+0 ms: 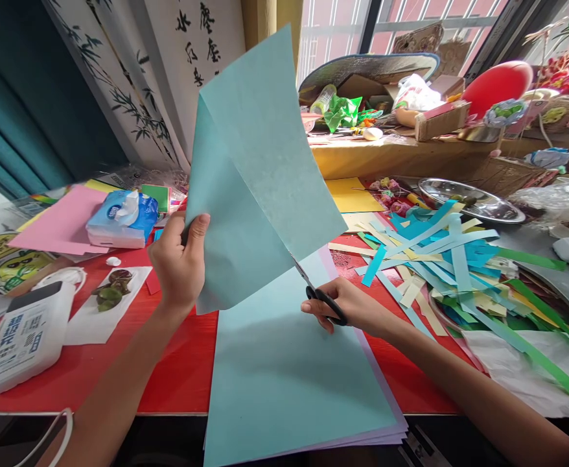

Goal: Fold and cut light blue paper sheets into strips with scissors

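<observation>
I'm watching from far away through the head camera. The left hand (180, 259) pinches the left edge of a big light blue sheet (275, 130), with the thumb in front. The sheet is held up in the air, over a stack of paper (289, 383) that lies on the red table (182, 376) and pokes out past its front edge. The right hand (330, 305) is curled around the black handles of some scissors (312, 292). Their tips touch the bottom of the sheet, where a long slanting line ends (I can't tell if it's a fold or a cut). I can't tell how wide the blades are, either. On the right is a messy heap of paper strips (435, 259), blue, green and cream, near a shiny metal dish (488, 206). On the left, a blue tissue pack (122, 220) sits on pink paper (61, 220).
</observation>
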Demonstrator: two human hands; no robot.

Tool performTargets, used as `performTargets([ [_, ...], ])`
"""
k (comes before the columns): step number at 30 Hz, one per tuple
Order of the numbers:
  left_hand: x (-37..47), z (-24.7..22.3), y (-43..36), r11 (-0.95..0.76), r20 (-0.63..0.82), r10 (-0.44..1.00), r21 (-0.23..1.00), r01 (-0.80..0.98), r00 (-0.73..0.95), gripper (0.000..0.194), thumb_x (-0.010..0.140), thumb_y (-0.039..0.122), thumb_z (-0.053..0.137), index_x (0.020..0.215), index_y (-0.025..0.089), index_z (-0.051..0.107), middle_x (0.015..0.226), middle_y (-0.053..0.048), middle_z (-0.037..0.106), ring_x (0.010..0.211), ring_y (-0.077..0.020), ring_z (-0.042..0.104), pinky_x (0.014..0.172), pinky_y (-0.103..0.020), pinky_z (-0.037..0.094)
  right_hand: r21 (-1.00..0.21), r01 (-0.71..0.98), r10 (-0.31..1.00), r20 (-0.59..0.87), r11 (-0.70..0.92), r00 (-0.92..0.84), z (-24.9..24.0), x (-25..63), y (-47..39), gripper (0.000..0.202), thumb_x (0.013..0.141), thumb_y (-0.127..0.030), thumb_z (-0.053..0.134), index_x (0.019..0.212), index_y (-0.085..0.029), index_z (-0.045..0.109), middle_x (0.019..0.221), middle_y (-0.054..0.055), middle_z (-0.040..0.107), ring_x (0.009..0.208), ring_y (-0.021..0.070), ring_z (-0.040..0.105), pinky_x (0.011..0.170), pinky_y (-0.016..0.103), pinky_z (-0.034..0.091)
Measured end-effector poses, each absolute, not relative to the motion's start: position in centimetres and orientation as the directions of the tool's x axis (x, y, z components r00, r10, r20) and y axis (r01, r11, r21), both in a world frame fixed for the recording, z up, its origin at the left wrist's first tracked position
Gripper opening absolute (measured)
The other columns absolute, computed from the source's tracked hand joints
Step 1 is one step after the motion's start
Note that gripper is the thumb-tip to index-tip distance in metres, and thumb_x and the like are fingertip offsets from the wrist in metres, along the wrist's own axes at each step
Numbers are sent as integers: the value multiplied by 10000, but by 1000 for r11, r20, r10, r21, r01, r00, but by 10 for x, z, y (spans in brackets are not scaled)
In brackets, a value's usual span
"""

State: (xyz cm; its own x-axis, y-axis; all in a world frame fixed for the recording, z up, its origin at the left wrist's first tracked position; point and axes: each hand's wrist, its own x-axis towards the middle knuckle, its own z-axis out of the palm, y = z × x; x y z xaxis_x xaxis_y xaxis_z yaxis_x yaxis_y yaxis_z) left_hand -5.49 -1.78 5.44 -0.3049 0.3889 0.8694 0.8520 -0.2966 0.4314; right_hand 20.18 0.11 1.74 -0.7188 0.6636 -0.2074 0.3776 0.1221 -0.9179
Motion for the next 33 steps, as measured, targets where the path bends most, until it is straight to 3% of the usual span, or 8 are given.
performTargets([
  [13,-44,53,-23,-328,894,373,379,865,-250,426,799,265,582,519,156,280,470,79,220,446,-34,189,401,-167,167,-919,384,688,-220,92,-691,21,201,-4,460,778,-503,519,474,-162,462,482,-5,475,491,87,357,511,262,261],
  [33,-38,57,-27,-288,861,413,431,855,-295,401,796,279,578,539,160,295,462,76,250,452,-40,200,408,-176,179,-916,395,690,-245,64,-681,29,199,-7,485,767,-546,511,481,-156,476,481,-5,485,491,84,365,512,252,264],
])
